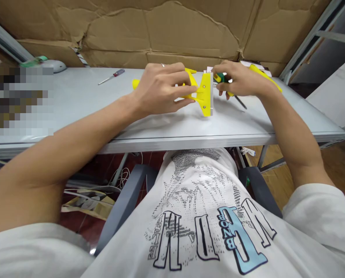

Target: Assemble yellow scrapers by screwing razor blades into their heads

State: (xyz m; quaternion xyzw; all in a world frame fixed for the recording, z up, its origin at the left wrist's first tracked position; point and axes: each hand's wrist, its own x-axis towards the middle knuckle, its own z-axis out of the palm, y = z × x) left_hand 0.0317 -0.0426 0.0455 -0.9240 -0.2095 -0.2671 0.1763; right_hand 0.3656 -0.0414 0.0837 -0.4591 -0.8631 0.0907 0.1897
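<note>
A yellow scraper [206, 94] with a wide head, two small screws and a straight metal blade edge is raised over the table, its head toward the right. My left hand [166, 87] is closed around its handle, whose yellow end [135, 83] pokes out on the left. Close to the blade, my right hand [236, 79] has its fingers curled around a screwdriver with a green and yellow handle [222, 78]. The dark shaft [240, 102] points down and to the right. My right fingertips come up near the blade edge; whether they touch it is hard to see.
A smaller screwdriver [111, 77] lies on the white table [97, 100] at the left. Behind my right wrist is another yellow tool [265, 77]. A white mouse-like object [56, 66] sits at the far left. Cardboard [160, 31] stands along the back, with metal posts on both sides.
</note>
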